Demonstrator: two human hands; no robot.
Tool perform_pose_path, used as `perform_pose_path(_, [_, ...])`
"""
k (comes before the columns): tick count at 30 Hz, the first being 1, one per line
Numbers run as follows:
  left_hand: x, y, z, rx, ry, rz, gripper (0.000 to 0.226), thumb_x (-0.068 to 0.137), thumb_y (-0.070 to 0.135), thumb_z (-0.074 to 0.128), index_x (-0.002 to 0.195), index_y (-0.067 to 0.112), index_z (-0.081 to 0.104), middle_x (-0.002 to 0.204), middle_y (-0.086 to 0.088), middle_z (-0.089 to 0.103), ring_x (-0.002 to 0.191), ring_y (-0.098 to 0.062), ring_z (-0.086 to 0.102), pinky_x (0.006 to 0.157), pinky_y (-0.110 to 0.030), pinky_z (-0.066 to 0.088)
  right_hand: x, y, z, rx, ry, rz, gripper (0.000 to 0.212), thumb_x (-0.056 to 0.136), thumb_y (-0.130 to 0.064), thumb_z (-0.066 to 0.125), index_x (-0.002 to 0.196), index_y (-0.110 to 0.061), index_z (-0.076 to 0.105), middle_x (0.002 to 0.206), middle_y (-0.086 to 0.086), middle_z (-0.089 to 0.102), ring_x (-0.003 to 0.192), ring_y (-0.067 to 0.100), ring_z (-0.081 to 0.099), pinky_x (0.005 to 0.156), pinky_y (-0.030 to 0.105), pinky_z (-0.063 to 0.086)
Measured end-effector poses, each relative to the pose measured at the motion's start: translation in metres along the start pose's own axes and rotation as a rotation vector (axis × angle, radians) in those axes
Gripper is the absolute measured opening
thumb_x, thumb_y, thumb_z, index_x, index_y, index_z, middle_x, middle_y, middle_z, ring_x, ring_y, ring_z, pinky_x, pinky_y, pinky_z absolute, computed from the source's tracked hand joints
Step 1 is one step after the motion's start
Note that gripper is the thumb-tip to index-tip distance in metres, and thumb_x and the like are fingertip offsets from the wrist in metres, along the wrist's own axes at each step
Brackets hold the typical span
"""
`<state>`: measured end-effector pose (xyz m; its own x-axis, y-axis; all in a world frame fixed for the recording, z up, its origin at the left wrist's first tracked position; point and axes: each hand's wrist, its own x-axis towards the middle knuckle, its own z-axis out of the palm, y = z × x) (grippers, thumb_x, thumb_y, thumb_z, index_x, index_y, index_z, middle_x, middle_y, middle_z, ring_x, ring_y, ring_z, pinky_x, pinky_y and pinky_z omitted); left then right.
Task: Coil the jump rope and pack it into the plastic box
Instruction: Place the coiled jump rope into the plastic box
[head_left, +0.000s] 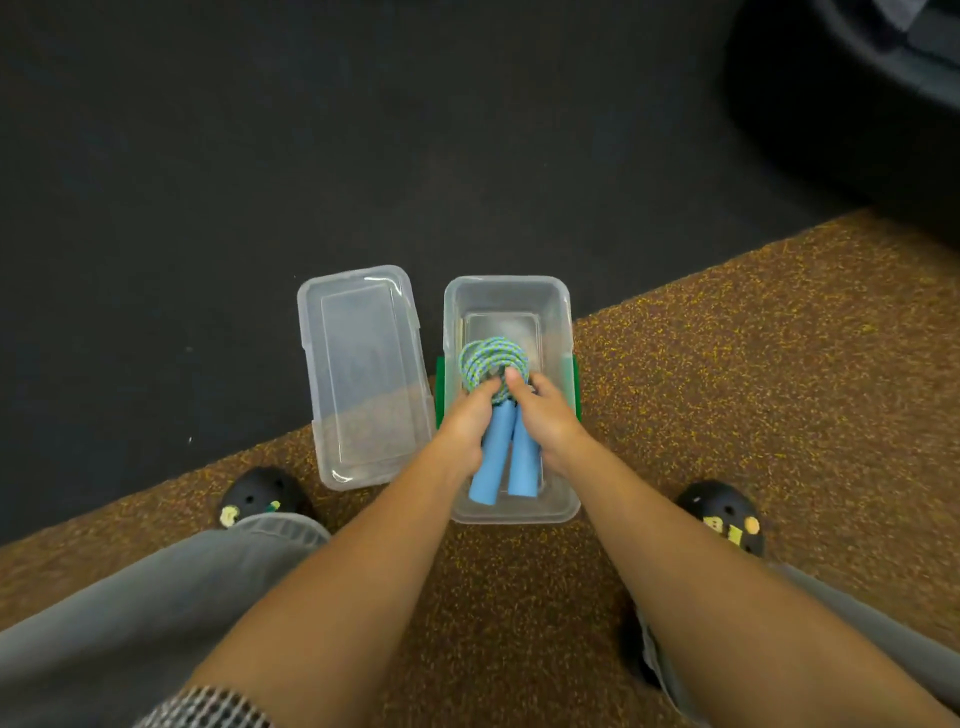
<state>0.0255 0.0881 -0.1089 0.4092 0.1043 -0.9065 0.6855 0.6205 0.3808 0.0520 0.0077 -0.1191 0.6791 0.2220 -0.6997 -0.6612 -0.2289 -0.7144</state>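
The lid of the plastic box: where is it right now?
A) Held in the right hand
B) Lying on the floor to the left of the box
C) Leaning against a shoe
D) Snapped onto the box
B: the clear lid lies flat on the floor, left of the open plastic box.

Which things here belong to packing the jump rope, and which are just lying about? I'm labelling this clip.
Part of the job:
coiled rope
blue handles
plastic box
lid, lying off to the box's left
left hand and right hand, both on the rope in the box

Just there:
black shoes
dark object at top right
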Motion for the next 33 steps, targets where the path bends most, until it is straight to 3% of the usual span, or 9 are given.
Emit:
perform_pose_path(3, [0.021,-0.004,-0.005,-0.003,-0.036,-0.047,0.022,0.089,0.029,0.051,0.088,0.013,0.066,0.065,-0.003,0.072,0.052,-0.013,0.067,0.046,-0.023,0.053,0.022,0.015,0.002,-0.090,0.045,0.030,0.021,0.090,-0.040,0.050,0.091,-0.020,0.056,0.100,0.018,0.062,0.094,0.032,0.061,0.090,0.048,0.048])
perform_pose_path(8, [0.043,-0.012,-0.009,0.055,-0.026,-0.059,0.023,0.090,0.028,0.051,0.076,0.013,0.063,0.050,0.001,0.067,0.042,-0.010,0.063,0.039,-0.019,0.050,0.045,0.033,0.006,-0.247,0.120,0.028,0.028,0.091,-0.041,0.047,0.102,-0.016,0.053,0.102,0.015,0.059,0.098,0.028,0.057,0.089,0.040,0.046])
perform_pose_path(12, [0.055,-0.019,-0.010,0.120,0.019,-0.058,0.025,0.089,0.031,0.054,0.103,0.012,0.061,0.075,-0.003,0.066,0.064,-0.015,0.062,0.054,-0.024,0.051,0.054,0.040,0.006,-0.391,0.174,0.013,0.031,0.093,-0.036,0.045,0.103,-0.008,0.054,0.094,0.011,0.055,0.093,0.025,0.053,0.084,0.035,0.041])
perform_pose_path(14, [0.059,-0.021,-0.008,0.144,0.071,-0.033,0.032,0.089,0.028,0.053,0.115,0.010,0.054,0.083,-0.006,0.062,0.064,-0.015,0.058,0.050,-0.021,0.048,0.057,0.043,0.006,-0.443,0.214,-0.007,0.032,0.093,-0.032,0.046,0.105,-0.003,0.054,0.094,0.016,0.058,0.095,0.030,0.054,0.081,0.036,0.040])
perform_pose_path(16, [0.059,-0.022,-0.006,0.185,0.114,0.011,0.027,0.090,0.020,0.049,0.114,0.007,0.053,0.083,-0.008,0.059,0.061,-0.014,0.054,0.044,-0.018,0.045,0.059,0.044,0.008,-0.503,0.253,-0.026,0.033,0.092,-0.030,0.049,0.109,-0.002,0.055,0.105,0.024,0.061,0.102,0.036,0.055,0.082,0.037,0.039])
perform_pose_path(19, [0.056,-0.023,-0.005,0.288,0.177,0.059,0.031,0.090,0.012,0.043,0.116,-0.002,0.051,0.088,-0.013,0.058,0.064,-0.017,0.053,0.050,-0.025,0.042,0.060,0.043,0.009,-0.570,0.293,-0.024,0.034,0.090,-0.030,0.052,0.109,-0.001,0.056,0.110,0.028,0.060,0.104,0.040,0.054,0.083,0.038,0.039])
perform_pose_path(23, [0.044,-0.023,-0.005,0.597,0.233,0.127,0.039,0.087,0.016,0.045,0.122,-0.002,0.047,0.116,-0.019,0.059,0.100,-0.033,0.058,0.071,-0.031,0.042,0.059,0.040,0.011,-0.610,0.334,-0.049,0.033,0.087,-0.028,0.056,0.105,0.000,0.059,0.110,0.026,0.060,0.102,0.039,0.056,0.081,0.039,0.041])
perform_pose_path(28, [0.010,-0.005,-0.027,0.911,-0.032,0.122,0.016,0.089,0.020,0.045,0.095,0.013,0.057,0.089,-0.011,0.055,0.078,-0.022,0.051,0.062,-0.029,0.039,0.048,0.035,0.010,-0.602,0.347,-0.108,0.042,0.085,-0.019,0.059,0.123,-0.004,0.052,0.125,0.021,0.052,0.115,0.036,0.050,0.096,0.037,0.038])
perform_pose_path(33, [-0.015,0.033,-0.061,0.731,0.030,0.080,0.025,0.095,0.018,0.039,0.104,0.006,0.059,0.092,-0.004,0.061,0.067,-0.014,0.057,0.062,-0.022,0.043,0.016,0.033,0.023,-0.525,0.466,-0.244,0.046,0.082,-0.006,0.053,0.127,-0.008,0.045,0.126,0.017,0.047,0.117,0.033,0.047,0.100,0.043,0.040])
